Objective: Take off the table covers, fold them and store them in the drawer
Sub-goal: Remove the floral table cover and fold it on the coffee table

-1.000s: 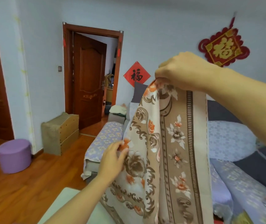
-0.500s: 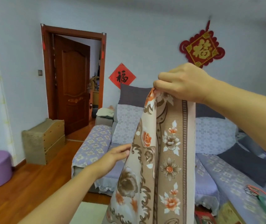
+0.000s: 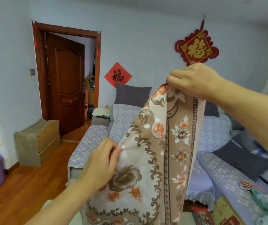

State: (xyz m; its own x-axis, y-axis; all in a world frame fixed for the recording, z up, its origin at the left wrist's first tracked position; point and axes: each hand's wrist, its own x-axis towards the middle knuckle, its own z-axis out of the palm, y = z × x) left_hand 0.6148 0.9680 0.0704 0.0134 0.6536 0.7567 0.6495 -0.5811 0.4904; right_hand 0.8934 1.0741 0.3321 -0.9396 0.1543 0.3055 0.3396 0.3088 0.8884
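The right hand is reaching up high, fingers squeezed shut on the top of the flowery table cover. The cover is hanging down. The left hand is lower, pinching its side edge.

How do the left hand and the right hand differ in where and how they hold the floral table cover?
The right hand is raised high, pinching the top corner of the floral table cover, which hangs from it; the left hand sits lower. The right hand shows its back with fingers curled under; the left hand's fingers nip the side edge, pulling it outward. Both are bare and gripping the same cover.
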